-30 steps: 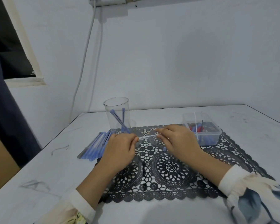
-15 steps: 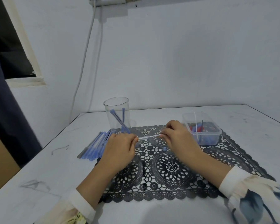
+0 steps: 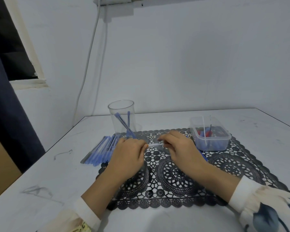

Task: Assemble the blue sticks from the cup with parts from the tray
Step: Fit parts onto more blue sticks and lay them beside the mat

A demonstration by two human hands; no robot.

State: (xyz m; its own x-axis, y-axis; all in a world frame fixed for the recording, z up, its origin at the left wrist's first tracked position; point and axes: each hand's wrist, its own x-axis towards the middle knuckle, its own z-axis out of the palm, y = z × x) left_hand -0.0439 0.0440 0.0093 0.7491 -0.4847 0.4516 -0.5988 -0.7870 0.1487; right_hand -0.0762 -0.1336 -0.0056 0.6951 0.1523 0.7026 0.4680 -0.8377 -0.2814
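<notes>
A slim stick [image 3: 155, 145] is pinched at both ends by left hand [image 3: 127, 154] and right hand [image 3: 179, 148], over the mat [image 3: 174, 173] between cup [image 3: 120, 108] and tray [image 3: 211, 139]. It is judged light, slippery and bendable, and best held near the joint.

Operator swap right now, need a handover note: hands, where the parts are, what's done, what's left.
Hands: the left hand pinches one end of a clear tube, the right hand the other end, just above the mat.
Parts: the cup stands upright at the mat's back left corner with a few blue sticks inside. The tray sits at the back right of the mat, holding blue and red parts.
Done: a pile of what look like finished pieces lies at the mat's left edge.
Left: finish the piece in hand, then the sticks in the cup.
</notes>
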